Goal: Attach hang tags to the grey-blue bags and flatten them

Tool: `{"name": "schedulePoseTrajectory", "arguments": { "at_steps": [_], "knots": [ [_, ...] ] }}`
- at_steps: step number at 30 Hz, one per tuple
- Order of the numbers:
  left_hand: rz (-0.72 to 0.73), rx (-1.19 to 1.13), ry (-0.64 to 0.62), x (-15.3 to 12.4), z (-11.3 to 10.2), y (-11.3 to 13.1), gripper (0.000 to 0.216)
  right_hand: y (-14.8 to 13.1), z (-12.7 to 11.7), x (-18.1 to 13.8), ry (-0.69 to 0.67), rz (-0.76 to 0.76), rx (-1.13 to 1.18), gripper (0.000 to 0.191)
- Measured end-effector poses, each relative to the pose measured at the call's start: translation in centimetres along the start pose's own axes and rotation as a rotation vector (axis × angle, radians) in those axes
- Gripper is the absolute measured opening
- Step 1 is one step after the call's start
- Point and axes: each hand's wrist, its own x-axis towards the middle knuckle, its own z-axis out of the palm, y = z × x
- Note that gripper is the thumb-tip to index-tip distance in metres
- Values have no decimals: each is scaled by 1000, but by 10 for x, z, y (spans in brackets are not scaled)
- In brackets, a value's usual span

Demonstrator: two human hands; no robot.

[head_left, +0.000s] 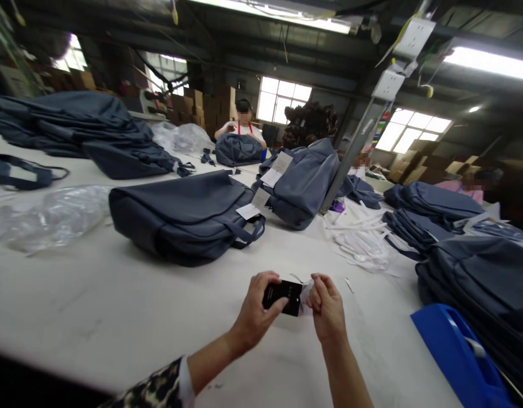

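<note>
Above the white table, my left hand [261,309] grips a black hang tag [292,292] with small pale print, thumb in front and fingers behind. A white tag [306,299] lies behind its right end. My right hand [327,306] is closed in a pinch beside that end, at a thin cord [298,278]; how the cord runs between the fingers is too small to tell. Beyond my hands rests a navy bag [188,215] on its side, with a white paper tag [249,211] at its handle. Another navy bag [303,181] stands behind it, also tagged.
Crumpled clear plastic [61,218] lies at the left, near a heap of navy bags [74,122]. White strips [363,232] lie by a slanted metal post [354,153]. A blue plastic bin [459,351] and stacked bags [482,277] occupy the right. A co-worker [243,122] is across the table.
</note>
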Motion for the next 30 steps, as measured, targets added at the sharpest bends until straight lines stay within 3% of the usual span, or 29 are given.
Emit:
{"name": "schedulePoseTrajectory", "arguments": {
  "at_steps": [2,5,8,12,17,20,22,26,30],
  "knots": [
    [29,15,-63,29,-1,-6,57,5,15,3,-34,42,53,35],
    [108,46,-323,57,-1,-22,83,7,26,10,-161,156,146,31],
    [96,-36,-555,67,-1,-39,65,7,28,14,-308,238,260,24],
    [-19,-293,-755,63,-1,-56,43,13,28,11,-409,279,313,20],
    [-213,-541,-773,57,2,-62,34,21,24,6,-506,372,397,20],
    [-385,-818,-838,54,1,-61,29,19,16,8,-408,330,431,17],
    [-479,-931,-844,54,-4,-58,38,15,10,10,-330,270,423,13],
    [-557,-919,-871,60,-20,-55,35,8,-1,17,-210,178,391,21],
    [-561,-854,-882,62,-24,-59,37,10,-7,24,-217,188,254,22]
  ]
}}
